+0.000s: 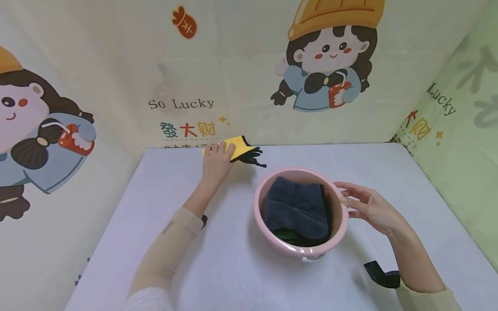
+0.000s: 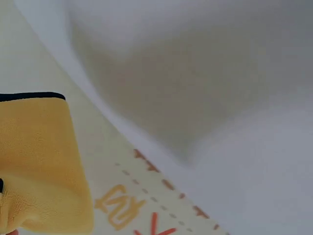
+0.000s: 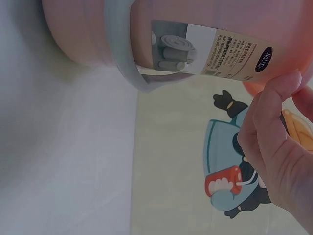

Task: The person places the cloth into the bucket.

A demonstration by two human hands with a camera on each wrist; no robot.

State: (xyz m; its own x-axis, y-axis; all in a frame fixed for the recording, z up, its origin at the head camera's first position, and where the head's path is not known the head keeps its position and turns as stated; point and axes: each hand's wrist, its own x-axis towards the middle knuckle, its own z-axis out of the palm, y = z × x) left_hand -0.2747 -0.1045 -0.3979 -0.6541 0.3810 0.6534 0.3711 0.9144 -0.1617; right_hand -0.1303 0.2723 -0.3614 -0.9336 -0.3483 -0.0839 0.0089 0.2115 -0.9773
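Note:
Toward the far edge of the table, my left hand (image 1: 217, 162) grips a yellow plush cloth (image 1: 238, 146) with black edging. A wavy black part hangs from its right side. In the left wrist view the yellow cloth (image 2: 44, 161) fills the lower left, and only a fingertip shows under it. A pink bucket (image 1: 257, 206) stands right of centre, holding a dark grey cloth (image 1: 295, 207) with a dark green thing partly hidden beneath. My right hand (image 1: 367, 206) pinches the bucket's right rim. The right wrist view shows that hand (image 3: 279, 137) at the bucket's labelled side (image 3: 200, 46).
A pale cloth-covered table (image 1: 218, 268) lies under everything. Printed fabric (image 1: 241, 77) with cartoon figures hangs behind and at both sides. The bucket's light handle (image 3: 120, 54) hangs along its side.

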